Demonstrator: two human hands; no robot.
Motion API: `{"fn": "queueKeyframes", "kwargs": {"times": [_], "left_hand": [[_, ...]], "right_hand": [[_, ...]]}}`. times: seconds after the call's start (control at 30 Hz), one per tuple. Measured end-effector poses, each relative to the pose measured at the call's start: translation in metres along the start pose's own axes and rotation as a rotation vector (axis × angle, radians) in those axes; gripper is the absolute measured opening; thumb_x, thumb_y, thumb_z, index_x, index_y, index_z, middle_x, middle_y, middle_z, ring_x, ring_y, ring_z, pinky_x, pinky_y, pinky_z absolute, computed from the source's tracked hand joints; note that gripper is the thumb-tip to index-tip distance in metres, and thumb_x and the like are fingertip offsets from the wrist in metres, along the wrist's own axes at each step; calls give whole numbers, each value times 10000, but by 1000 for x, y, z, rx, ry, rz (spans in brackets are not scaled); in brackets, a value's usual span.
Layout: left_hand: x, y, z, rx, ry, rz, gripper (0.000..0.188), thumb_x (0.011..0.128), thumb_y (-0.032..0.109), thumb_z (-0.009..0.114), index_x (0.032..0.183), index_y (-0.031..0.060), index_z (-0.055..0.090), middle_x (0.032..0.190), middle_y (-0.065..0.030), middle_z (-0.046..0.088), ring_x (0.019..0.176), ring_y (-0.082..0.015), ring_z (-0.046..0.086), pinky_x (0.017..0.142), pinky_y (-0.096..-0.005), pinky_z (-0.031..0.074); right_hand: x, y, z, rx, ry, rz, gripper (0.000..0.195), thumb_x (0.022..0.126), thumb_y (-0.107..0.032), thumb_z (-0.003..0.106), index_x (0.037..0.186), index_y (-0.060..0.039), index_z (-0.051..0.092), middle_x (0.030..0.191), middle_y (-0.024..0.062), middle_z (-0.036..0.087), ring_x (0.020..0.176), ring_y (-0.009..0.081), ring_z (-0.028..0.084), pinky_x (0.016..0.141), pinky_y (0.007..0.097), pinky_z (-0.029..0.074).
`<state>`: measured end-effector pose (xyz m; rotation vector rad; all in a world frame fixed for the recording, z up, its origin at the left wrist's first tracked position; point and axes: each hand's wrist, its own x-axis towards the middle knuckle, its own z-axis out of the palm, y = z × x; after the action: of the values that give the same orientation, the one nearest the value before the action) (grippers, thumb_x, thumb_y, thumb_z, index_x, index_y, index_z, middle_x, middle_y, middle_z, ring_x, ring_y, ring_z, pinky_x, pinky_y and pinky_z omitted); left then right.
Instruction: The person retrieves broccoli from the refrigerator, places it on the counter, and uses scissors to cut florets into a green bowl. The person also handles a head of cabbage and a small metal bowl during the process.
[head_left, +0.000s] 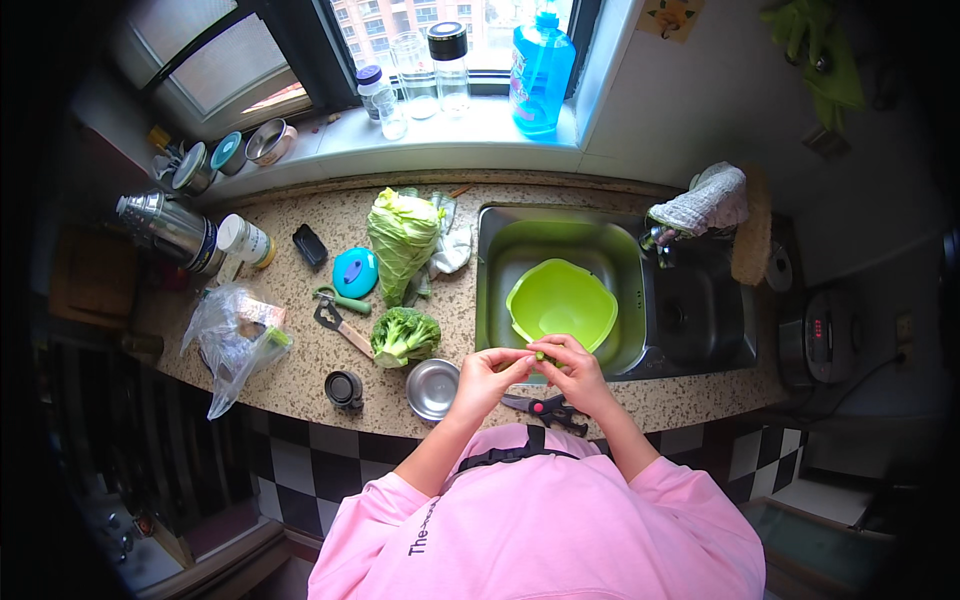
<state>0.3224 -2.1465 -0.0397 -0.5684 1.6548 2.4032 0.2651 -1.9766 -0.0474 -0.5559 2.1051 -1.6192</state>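
My left hand (493, 376) and my right hand (572, 373) meet over the near edge of the sink. Between their fingertips they pinch a small green vegetable piece (541, 356), mostly covered by the fingers. Just beyond them, a lime-green plastic basin (564, 300) sits in the left sink bowl. Kitchen shears (551, 409) with dark handles lie on the counter below my hands. A round stainless steel bowl (433, 390) stands beside my left forearm. Behind it rests a head of broccoli (406, 335), its cut stem facing me.
A pale green cabbage (405, 244) stands behind the broccoli. To the left lie a green-handled peeler (346, 300), a turquoise lid (355, 273) and a plastic bag (232, 345). A cloth (705, 199) covers the faucet. A blue bottle (541, 79) stands on the windowsill.
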Motion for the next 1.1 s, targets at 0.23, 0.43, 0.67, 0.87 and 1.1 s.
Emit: {"fn": "queueKeyframes", "kwargs": {"times": [0.23,0.43,0.67,0.87,1.1], "left_hand": [[1,-3,-1,253,43,126,202,835,110,707,975,-34,697,879,-75,702,791,-94,646,717,-214,510],[0,-2,-1,284,53,140,189,834,99,696,955,-46,688,870,-90,700,790,-113,660,721,-229,529],[6,-15,-6,-39,-11,-38,171,863,89,646,966,-47,653,890,-98,684,788,-146,668,730,-252,554],[-2,-7,-9,-255,-11,-153,194,871,123,644,986,-33,628,916,-109,676,787,-143,667,742,-246,557],[-10,5,-4,-250,-23,-102,216,895,153,651,1025,-19,635,930,-101,688,791,-135,674,725,-230,563]], "right_hand": [[1,1,0,-178,22,-138,244,842,-55,660,1084,-59,686,1063,86,609,864,166,637,673,274,528],[0,-6,-1,-276,28,-226,248,820,-55,669,1067,-57,688,1029,99,630,856,205,646,711,304,530],[-6,-3,7,-223,161,-340,264,791,-27,686,1054,-34,683,1048,91,635,853,215,657,721,308,541],[-2,-5,7,-96,153,-368,297,840,-14,642,1136,-34,641,1137,99,606,935,197,640,790,292,536],[-4,5,10,503,119,-96,344,948,-136,562,1272,-25,536,1287,104,497,1092,207,572,836,296,539]]}}
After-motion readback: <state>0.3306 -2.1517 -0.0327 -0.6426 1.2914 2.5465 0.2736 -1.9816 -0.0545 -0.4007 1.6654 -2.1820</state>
